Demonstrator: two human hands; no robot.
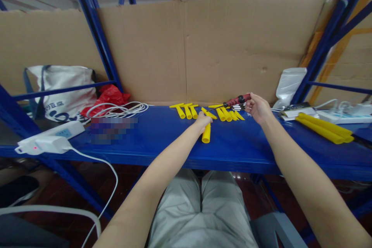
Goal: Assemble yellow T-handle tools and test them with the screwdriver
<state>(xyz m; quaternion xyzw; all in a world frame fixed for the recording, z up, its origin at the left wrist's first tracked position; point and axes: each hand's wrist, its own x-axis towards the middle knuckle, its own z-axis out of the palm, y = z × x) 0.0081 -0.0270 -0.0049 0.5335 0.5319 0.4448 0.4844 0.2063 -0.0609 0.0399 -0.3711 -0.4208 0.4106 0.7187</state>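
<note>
My left hand is closed around a yellow plastic handle piece that lies on the blue shelf. My right hand grips a screwdriver with a red and black handle; its thin shaft points left toward the yellow part under my left hand. Several more yellow T-shaped handle pieces lie in a row at the back of the shelf, between and behind my hands.
Long yellow tubes lie at the right beside a white power strip and a silver pouch. On the left sit a coiled white cable, a red bag, a white tote and another power strip. Cardboard backs the shelf.
</note>
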